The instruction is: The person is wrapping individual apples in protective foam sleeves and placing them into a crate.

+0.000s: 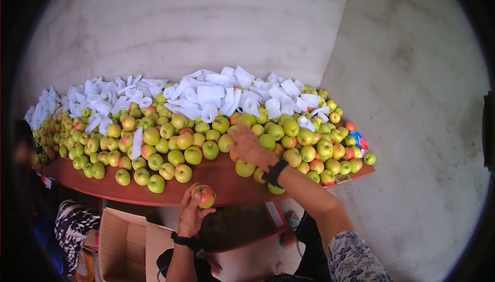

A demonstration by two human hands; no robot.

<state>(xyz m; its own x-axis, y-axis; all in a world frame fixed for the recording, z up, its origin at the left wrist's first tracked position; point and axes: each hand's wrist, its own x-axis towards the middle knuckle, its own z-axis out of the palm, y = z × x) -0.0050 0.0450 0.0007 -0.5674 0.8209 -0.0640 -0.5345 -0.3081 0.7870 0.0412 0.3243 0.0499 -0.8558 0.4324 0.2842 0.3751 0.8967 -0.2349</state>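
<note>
In my left hand (192, 212) is a red-and-yellow apple (204, 196), held just off the front edge of the reddish-brown wooden table (216, 183). My right hand (247, 146) reaches into the heap of green and yellow apples (193, 155), palm down; its fingertips blur among the fruit, so whether they grip one cannot be told. White foam net sleeves (210, 92) are heaped on the apples at the back. A single sleeve (137, 143) lies on apples nearer the front left. Both wrists wear black bands.
An open cardboard box (123, 243) stands below the table at the left, beside a person in black-and-white patterned clothing (75, 228). A pale wall (193, 22) rises behind the heap. A blue-and-red package (359, 142) lies at the table's right end.
</note>
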